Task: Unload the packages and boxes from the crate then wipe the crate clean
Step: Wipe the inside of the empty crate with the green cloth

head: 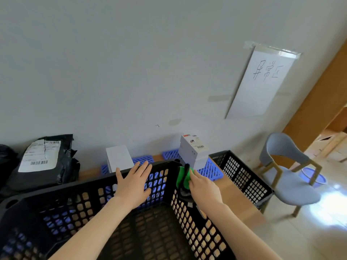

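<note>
Crate [62, 185] – black, perforated, near centre, nothing visible inside it. Left hand [134, 184] lies flat on the inner face of the far wall, fingers straight and spread, holding nothing. Right hand [203, 186] is at the far right corner, fingers curled onto a green cloth [182, 177] and holding it against the rim; thumb hidden. Beyond the crate, two white boxes [118, 160] [193, 151] stand on blue pallets [212, 169]. Black package [43, 162] at far left – labelled.
</note>
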Demonstrator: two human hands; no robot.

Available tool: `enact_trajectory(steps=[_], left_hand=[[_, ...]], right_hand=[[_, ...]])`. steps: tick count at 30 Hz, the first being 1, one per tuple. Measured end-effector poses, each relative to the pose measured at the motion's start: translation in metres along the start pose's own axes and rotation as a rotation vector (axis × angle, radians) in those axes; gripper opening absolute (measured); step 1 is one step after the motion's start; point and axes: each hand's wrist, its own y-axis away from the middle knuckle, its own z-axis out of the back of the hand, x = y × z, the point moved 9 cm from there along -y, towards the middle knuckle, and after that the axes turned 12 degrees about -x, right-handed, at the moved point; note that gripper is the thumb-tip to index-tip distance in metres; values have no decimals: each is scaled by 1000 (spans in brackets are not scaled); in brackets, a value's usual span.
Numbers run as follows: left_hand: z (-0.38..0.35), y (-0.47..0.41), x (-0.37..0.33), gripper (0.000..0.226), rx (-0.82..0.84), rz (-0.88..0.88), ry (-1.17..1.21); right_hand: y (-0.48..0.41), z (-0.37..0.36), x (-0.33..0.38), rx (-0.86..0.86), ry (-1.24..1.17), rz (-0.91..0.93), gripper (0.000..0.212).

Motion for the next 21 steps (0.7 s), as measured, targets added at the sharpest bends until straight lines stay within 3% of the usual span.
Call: enact_trajectory(steps=[7, 11, 16, 21], left_hand=[[-4, 4, 1, 79, -187, -20, 48], [-6, 4, 3, 79, -220, -38, 68], [-10, 5, 7, 81, -256, -57, 78], [-15, 3, 9, 84, -424, -98, 68]], right_hand=[[56, 23, -19, -75, -73, -101, 38], [32, 29, 9, -172, 40, 31, 33], [-20, -5, 23, 56, -41, -113, 50], [-60, -27, 16, 65, -61, -200, 51]])
